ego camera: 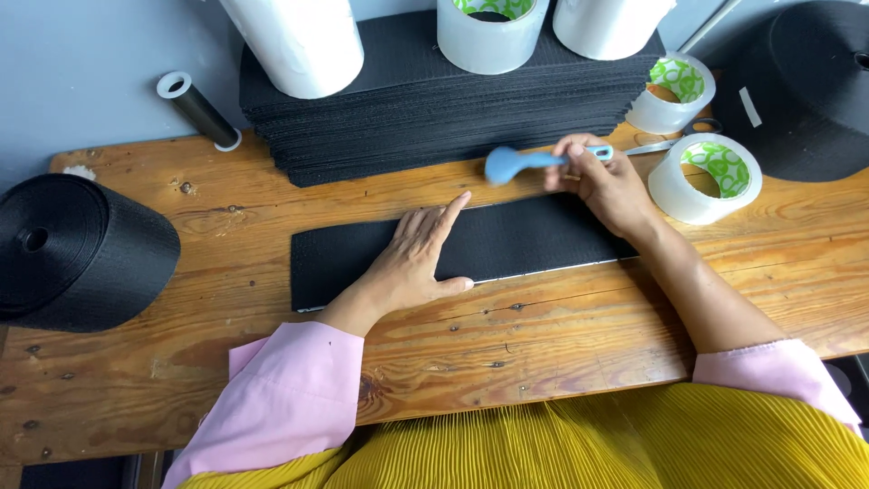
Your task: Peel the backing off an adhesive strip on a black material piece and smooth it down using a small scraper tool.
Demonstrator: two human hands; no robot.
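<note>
Pressing flat on a long black textured strip, the left hand lies with fingers spread and released. The right hand grasps a smooth blue plastic tool above the strip's far edge. The strip lies mid-table on worn, knotty wood. Farther off sits a stack of black sheets; clear tape rolls stand right.

Matt black woven strip on worn, knotty wooden surface; smooth blue plastic tool; glossy tape rolls, right.
</note>
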